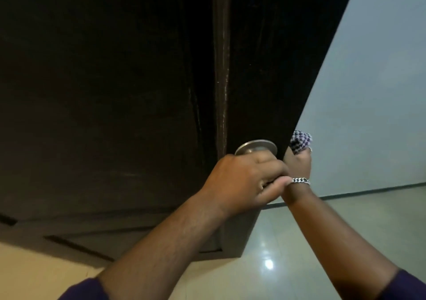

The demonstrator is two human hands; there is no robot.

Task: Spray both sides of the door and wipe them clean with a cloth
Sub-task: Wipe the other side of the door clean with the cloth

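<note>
Your sleeves (85, 290) dark purple, at 6 o'clock edge. Your left hand (244, 179) at centre, fingers curled round metal door knob (255, 148). Your right hand (298, 161) just beside it at 3 o'clock, reaching past door edge; chain bracelet (300, 181) on wrist; fingers mostly hidden behind door, checkered cloth (300, 141) bunched in them. Dark door (115, 92) fills 9 to 12 o'clock. Glossy tile floor (322, 230) at 5 o'clock, pale wall (368, 92) at 2 o'clock.

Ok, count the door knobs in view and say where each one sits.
1. The door knob sits on the near face of the dark door, close to its edge, under the left hand. A matching one on the far face may be hidden.
</note>
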